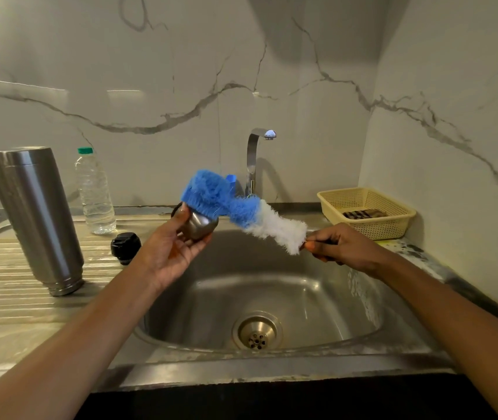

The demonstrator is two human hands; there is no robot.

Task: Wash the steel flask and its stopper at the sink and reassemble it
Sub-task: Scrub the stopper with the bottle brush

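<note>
Flask (34,213): stands mouth-down on the ribbed counter (5,298), left of frame; no hand is on it.
Stopper (125,247): black, on the counter just right of the flask and apart from it.
Steel cup (199,227): small, held over the sink (302,292) at frame centre; we take it for the flask's cap.
Left hand (175,253) grip: fingers curled under the cup, thumb up at its rim, clamped on it.
Right hand (341,247) grip: closed on the handle end of the brush (241,207), right of centre.
Brush: blue head bent against the cup's mouth, white bristles trailing toward the right hand.
Handling, flask: we judge it rigid, fairly heavy for its size and slick when wet. Best taken round mid-body with a full wrap, away from the threaded neck at the bottom.
Handling, stopper: hard plastic and light; take it by the outer edge.
Handling, cup: thin, smooth steel, likely slippery with soap. The hold from below looks sound.
Handling, brush: the soft head flexes, so it will give little push at the flask's bottom.
Hidden: the cup's inside is covered by bristles, and the brush handle is inside the fist.
Hard to tell: we see no water at the tap (252,159). A blue object behind the brush head is unidentified, as is the dark item in the basket (393,225).
</note>
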